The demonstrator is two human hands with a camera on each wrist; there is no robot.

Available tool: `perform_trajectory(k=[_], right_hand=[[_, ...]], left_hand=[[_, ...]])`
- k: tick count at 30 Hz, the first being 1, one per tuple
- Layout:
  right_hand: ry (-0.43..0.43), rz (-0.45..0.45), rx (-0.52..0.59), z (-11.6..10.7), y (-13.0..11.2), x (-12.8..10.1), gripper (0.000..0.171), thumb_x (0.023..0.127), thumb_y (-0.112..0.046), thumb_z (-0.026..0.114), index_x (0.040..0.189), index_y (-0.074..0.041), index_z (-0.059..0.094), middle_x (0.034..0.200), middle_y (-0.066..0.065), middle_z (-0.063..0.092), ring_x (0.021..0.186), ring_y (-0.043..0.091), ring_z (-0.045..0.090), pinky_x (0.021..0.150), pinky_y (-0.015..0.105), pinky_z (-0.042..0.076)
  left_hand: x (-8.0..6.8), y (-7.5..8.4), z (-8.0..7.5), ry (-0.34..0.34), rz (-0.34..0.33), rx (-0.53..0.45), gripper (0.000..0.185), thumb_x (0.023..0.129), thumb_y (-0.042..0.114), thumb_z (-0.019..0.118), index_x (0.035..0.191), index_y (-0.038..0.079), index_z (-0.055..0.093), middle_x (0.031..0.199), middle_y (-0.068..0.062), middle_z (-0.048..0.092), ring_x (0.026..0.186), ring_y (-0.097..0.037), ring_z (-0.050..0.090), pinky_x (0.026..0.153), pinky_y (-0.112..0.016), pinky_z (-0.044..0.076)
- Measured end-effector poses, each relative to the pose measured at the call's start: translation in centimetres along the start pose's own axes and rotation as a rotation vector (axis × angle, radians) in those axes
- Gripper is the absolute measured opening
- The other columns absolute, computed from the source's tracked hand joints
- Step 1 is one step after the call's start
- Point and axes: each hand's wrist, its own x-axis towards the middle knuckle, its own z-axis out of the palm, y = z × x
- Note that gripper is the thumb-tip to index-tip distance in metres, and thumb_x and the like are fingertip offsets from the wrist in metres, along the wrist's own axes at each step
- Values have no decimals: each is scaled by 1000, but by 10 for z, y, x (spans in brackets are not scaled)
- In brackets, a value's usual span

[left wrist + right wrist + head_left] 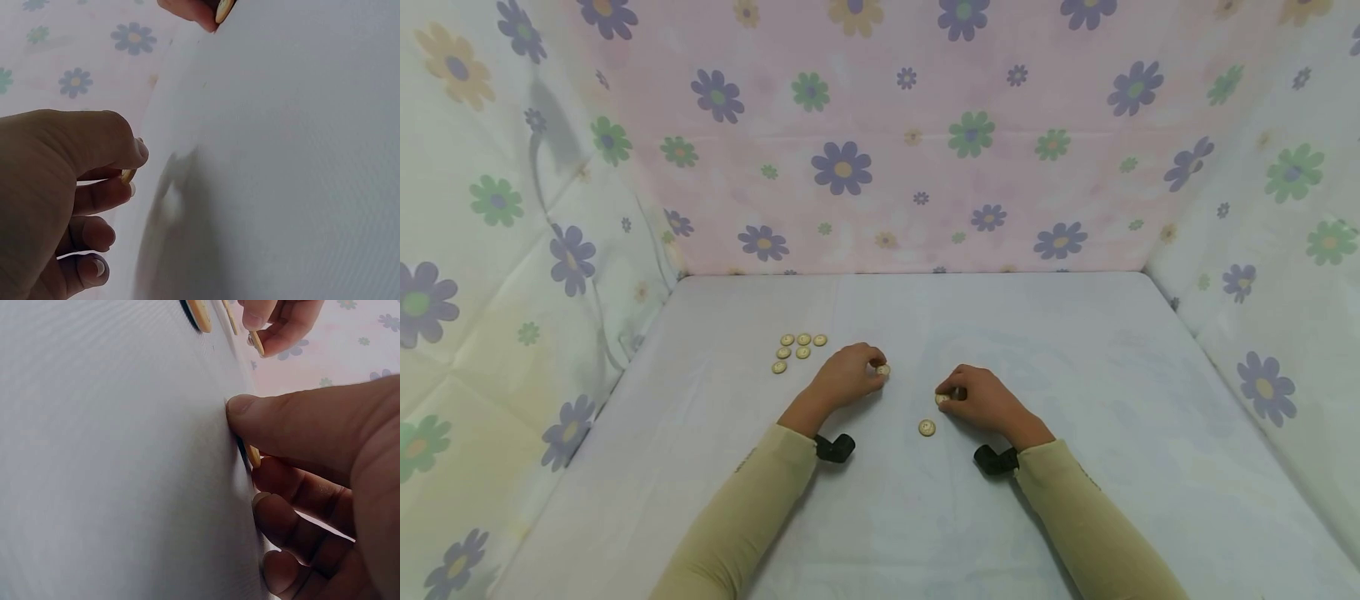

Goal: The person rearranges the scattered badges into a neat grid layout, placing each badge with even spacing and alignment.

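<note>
My left hand [847,377] pinches a small round pale-wood disc [883,370] between thumb and fingers. In the left wrist view this disc [128,175] shows only as a thin edge, raised above the cloth. To the right and slightly nearer, my right hand [987,402] pinches a second disc [942,400]. The right wrist view has that disc [253,455] low at the tabletop, partly hidden by the thumb. A loose disc [927,427] lies flat just in front of the right fingertips. Its marking is too small to read.
Left of my left hand, several matching discs [803,339] lie flat in rows of three, two and one. A white cloth covers the table [880,517]. Flowered fabric [895,150] hangs behind and at both sides. Dark wrist cameras [996,460] jut inward from the sleeves.
</note>
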Motion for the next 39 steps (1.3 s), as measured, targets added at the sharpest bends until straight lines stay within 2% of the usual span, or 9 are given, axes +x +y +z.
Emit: perform_trajectory(k=[16, 24, 29, 39], right_hand=[[6, -19, -5, 1, 0, -1, 19, 87, -24, 72, 105, -19, 74, 97, -7, 62, 81, 10, 51, 73, 29, 43], [7, -34, 4, 0, 1, -1, 21, 87, -24, 72, 106, -17, 73, 96, -6, 62, 80, 10, 51, 72, 29, 43], [6, -34, 6, 0, 1, -2, 21, 87, -25, 72, 106, -18, 73, 99, -6, 62, 82, 10, 52, 74, 30, 44], [9, -19, 10, 0, 1, -1, 20, 87, -26, 72, 106, -20, 73, 101, -7, 63, 87, 10, 54, 78, 32, 45]], left_hand=[[-3, -19, -7, 45, -4, 39, 30, 89, 27, 64, 113, 9, 67, 109, -4, 66, 104, -21, 62, 92, -38, 49], [-5, -24, -13, 44, -46, 62, 30, 90, 27, 64, 113, 9, 67, 110, -5, 66, 105, -22, 62, 91, -39, 50], [-5, -30, -13, 52, -43, 75, 29, 90, 28, 63, 112, 9, 67, 109, -5, 66, 104, -22, 62, 91, -39, 50], [-5, -37, -18, 52, -77, 33, 29, 90, 27, 64, 112, 8, 67, 110, -7, 66, 105, -24, 62, 90, -41, 50]])
